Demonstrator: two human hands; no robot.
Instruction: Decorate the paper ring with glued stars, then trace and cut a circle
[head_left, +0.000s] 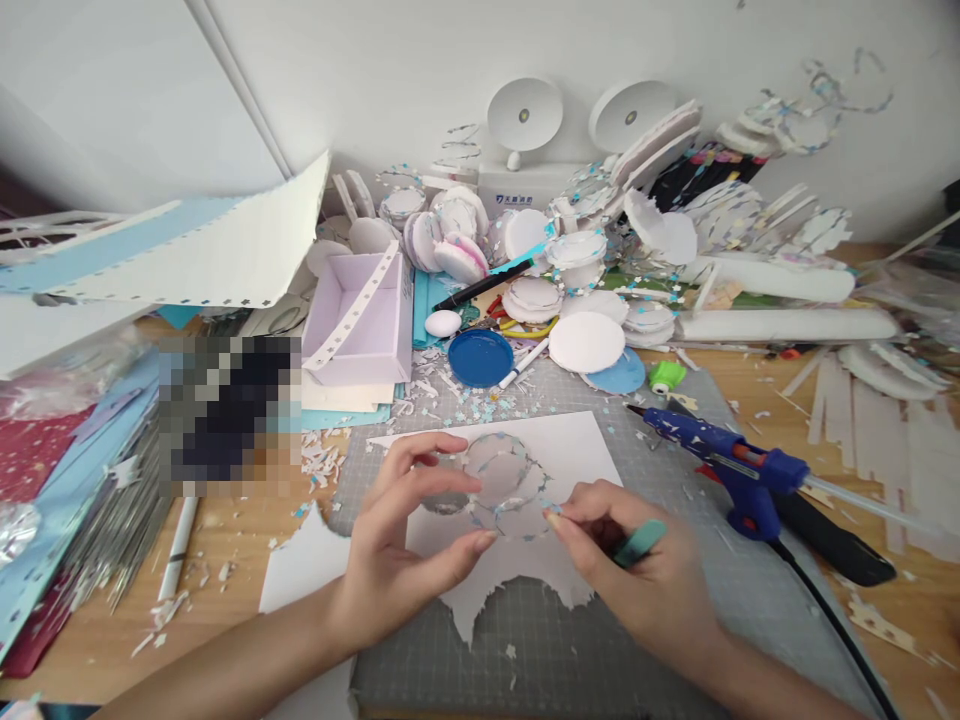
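Observation:
My left hand [420, 515] curves around the left side of a coil of clear wire dotted with small blue and grey pieces [536, 480]. Its fingers and thumb are apart, with the fingertips at the coil's edge; I cannot tell how firmly they touch. A pale round disc [501, 468] shows inside the coil. Thumb and finger of my right hand [637, 560] are pinched together at the coil's right edge. That hand also grips a slim teal-handled tool [641, 542], whose working end is hidden. Beneath lies white paper [577, 440] with a ragged, cut-out lower edge.
A blue glue gun [720, 455] lies on the grey cutting mat [435, 670] at right, its cord trailing forward. Behind are a blue lid [481, 358], a white disc [586, 342], a lilac box [358, 310] and piled coils. Paper scraps litter the desk.

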